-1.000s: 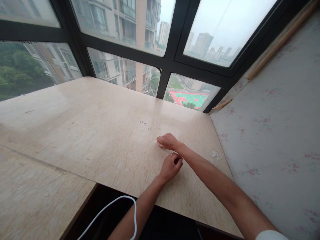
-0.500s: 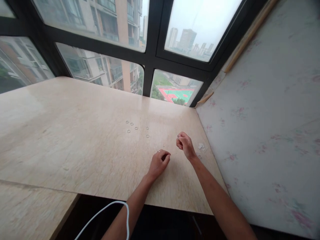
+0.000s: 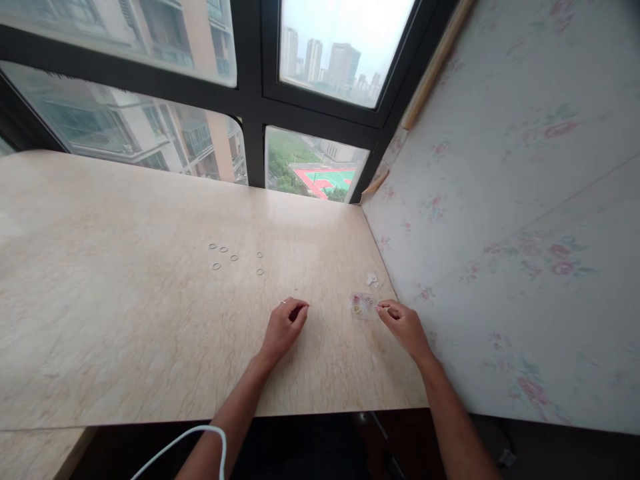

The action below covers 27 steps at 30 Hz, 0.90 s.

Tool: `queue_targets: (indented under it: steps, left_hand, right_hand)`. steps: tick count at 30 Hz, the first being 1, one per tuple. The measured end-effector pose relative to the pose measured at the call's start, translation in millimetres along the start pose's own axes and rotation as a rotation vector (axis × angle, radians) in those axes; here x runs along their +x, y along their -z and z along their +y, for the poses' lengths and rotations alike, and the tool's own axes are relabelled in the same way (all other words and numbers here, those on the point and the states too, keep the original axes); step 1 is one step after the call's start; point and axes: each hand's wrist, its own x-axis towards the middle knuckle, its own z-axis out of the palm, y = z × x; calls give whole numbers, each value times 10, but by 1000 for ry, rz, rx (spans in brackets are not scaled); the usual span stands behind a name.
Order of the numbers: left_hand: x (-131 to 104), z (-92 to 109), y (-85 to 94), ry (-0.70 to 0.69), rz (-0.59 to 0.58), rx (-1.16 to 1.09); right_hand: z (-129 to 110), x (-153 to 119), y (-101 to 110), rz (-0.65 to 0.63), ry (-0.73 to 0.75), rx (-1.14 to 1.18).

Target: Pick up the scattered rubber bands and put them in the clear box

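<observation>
My left hand (image 3: 289,325) rests on the stone counter (image 3: 150,320), its fingers curled with thumb and fingertips close together; whatever it may hold is too small to make out. At the right, my right hand (image 3: 400,321) pinches at the right edge of a small clear box (image 3: 362,307), and I cannot make out what is between its fingertips. Small red and yellow items show inside the box. Several thin rings lie on the counter to the left, among them one ring (image 3: 217,266) and another ring (image 3: 260,272).
Small white bits (image 3: 372,280) lie just behind the box. A floral-papered wall (image 3: 500,233) rises close on the right, and a dark window frame (image 3: 255,100) stands behind the counter. A white cable (image 3: 190,432) loops over my left forearm.
The view has turned to the right. My right hand has moved right and toward me, to the clear box, which it previously hid. My left hand has kept its curled pose.
</observation>
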Motion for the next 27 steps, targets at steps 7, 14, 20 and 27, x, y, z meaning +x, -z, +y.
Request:
queue_targets:
  steps: [7,14,20,27]
  left_hand:
    - [-10,14,5,24,6,4]
    - [-2,53,30,74,9,-44]
    - [-82,23,161,-15,-168,-34]
    - [272,-234,939,63,-39,220]
  right_hand:
    - [157,-13,7,14,27,-120]
    - [86,-233,-18,163,65,-20]
    - [98,-651,-317,-33,276,-26]
    - [123,-667,-375,2,254,19]
